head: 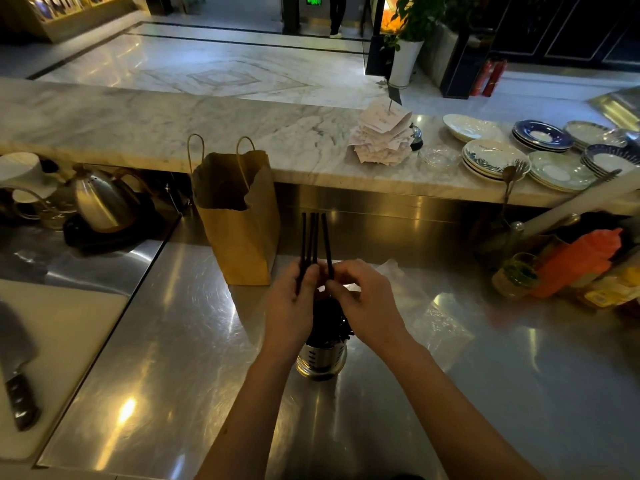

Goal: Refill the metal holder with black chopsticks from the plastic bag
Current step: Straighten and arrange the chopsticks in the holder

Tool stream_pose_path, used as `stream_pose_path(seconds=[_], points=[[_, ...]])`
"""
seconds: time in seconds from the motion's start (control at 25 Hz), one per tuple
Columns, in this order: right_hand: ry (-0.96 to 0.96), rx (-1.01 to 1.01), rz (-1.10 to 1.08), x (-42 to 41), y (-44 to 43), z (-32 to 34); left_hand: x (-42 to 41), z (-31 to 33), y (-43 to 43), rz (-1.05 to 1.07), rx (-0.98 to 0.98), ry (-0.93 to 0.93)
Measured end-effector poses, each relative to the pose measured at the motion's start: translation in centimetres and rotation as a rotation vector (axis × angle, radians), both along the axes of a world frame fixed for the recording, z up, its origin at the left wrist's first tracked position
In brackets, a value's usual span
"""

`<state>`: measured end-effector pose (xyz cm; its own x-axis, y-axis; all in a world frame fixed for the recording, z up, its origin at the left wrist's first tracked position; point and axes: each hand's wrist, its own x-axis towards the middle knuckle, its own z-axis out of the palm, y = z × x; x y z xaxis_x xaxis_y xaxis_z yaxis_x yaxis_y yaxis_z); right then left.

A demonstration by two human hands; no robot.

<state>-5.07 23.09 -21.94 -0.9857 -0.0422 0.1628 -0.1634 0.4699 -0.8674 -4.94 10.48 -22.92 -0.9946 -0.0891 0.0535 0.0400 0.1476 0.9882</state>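
The metal holder (321, 362) stands on the steel counter below my hands, packed with several black chopsticks whose tops (329, 320) show between my wrists. My left hand (291, 306) grips a few black chopsticks (309, 237) that stick up almost upright above the holder. My right hand (363, 299) pinches one more black chopstick (327, 244) just beside them. A clear plastic bag (436, 320) lies flat on the counter to the right of the holder, hard to make out against the steel.
A brown paper bag (239, 220) stands behind the holder. Left are a kettle (100, 202), a white cutting board (62, 341) and a cleaver (17, 375). Right are an orange squeeze bottle (575, 265) and jars. Stacked plates (495, 161) and paper slips (381, 136) sit on the marble ledge.
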Motion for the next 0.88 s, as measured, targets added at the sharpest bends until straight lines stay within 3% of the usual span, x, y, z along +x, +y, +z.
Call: stream_pose_path(seconds=[0.12,0.36,0.6,0.88], points=[[-0.005,0.024,-0.008,0.3,0.1,0.1,0.3,-0.3,0.4,0.028,-0.127,0.035],[0.031,0.150,-0.007,0.4,0.7,0.4,0.6,-0.4,0.1,-0.084,-0.078,0.063],[0.118,-0.125,-0.045,-0.5,2.0,4.2,1.0,-1.0,0.0,-0.179,0.024,0.024],[0.197,-0.251,-0.185,-0.7,1.7,4.7,1.3,-0.5,0.4,-0.293,0.117,0.031]])
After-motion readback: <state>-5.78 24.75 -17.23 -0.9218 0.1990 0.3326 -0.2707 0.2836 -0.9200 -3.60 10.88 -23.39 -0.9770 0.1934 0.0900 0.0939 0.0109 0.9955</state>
